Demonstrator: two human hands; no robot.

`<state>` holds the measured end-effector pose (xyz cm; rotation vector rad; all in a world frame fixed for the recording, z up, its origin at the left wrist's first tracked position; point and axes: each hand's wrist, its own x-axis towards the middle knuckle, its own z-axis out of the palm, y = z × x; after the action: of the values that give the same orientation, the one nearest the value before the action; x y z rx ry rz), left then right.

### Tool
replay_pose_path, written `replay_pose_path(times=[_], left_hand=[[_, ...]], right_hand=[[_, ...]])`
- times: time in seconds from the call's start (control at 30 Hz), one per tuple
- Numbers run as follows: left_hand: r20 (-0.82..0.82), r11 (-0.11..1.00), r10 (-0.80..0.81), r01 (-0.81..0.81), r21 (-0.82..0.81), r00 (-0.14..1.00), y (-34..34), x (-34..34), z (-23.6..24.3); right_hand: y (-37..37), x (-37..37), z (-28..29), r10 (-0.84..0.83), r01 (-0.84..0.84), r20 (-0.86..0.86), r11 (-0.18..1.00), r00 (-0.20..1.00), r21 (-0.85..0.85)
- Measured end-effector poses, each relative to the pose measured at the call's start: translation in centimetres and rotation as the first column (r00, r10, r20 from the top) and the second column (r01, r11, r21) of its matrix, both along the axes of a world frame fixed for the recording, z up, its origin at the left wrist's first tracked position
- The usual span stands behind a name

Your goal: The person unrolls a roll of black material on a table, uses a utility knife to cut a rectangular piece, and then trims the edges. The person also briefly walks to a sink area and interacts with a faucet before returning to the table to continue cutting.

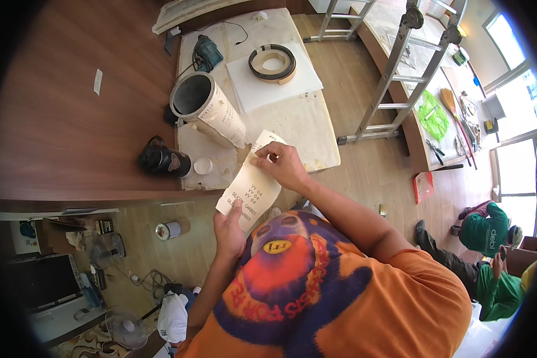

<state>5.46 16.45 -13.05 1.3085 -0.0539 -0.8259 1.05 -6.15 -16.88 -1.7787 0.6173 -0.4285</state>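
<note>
Between my two hands is a cream strip of sandpaper [258, 190], its printed back facing up. My left hand [229, 231] grips its lower end, thumb on top. At the upper part, the fingers of my right hand [283, 166] are pinched on the strip. Just beyond it, a large roll of sandpaper [224, 124] stands on the covered table [307, 140], pale outside and dark grey within. A black bottle [164, 160] and a small round white lid [203, 166] are to the left of the strip.
A teal power tool [206, 53] and tape rolls [272, 62] lie farther back on the table. An aluminium ladder [394, 89] stands right, before a bench with a broom [448, 101]. A can [168, 230] is on the floor. People in green [486, 230] crouch at right.
</note>
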Motion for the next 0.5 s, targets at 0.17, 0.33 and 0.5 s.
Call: replay_pose_path(times=[0.17, 0.33, 0.5], left_hand=[[0.001, 0.997, 0.080, -0.080, -0.012, 0.997, -0.1, -0.8, -0.3], [0.032, 0.959, 0.281, -0.282, 0.037, 0.959, 3.9, -0.6, -0.3], [-0.012, 0.970, 0.242, -0.242, 0.027, 0.970, 9.3, 0.7, -1.2]], right_hand=[[-0.6, 0.4, -3.1, -0.097, 0.098, -0.022, 0.910, 0.995, 0.403], [-12.4, -3.5, -8.4, -0.634, 0.595, -0.068, 0.677, 0.770, 0.433], [-17.3, -4.9, -5.1, -0.503, 0.440, 0.212, 0.852, 0.838, 0.283]])
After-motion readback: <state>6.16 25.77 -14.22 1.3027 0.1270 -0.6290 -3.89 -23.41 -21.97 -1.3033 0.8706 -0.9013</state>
